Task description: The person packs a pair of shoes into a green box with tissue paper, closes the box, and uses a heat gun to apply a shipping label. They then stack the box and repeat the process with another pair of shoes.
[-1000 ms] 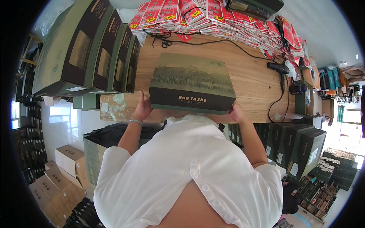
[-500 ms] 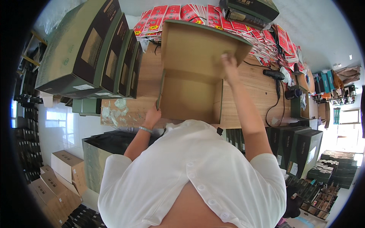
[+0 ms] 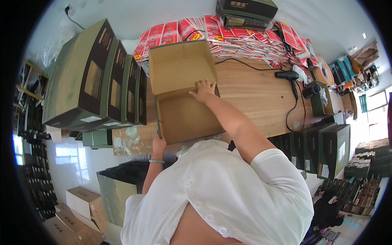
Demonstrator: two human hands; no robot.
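An opened cardboard box, plain brown inside and dark green outside, lies on the wooden table before me. Its hinged lid is tipped back at the far side. At the box's near left corner, my left hand is closed on the edge of the left wall; part of its fingers is hidden behind the wall. My right hand presses on the crease between lid and box, towards the right, with fingers spread and nothing held in it. Nothing shows inside the box.
Several dark green boxes stand in a row at the left. Red printed packets line the back, two boxes on top. At the right lie a black hair dryer, its cord and a tape roll. More boxes stand below right.
The box has shifted left and its lid leans further back. My right hand has come from the lid's right side down to the crease. My left hand still grips the left wall.
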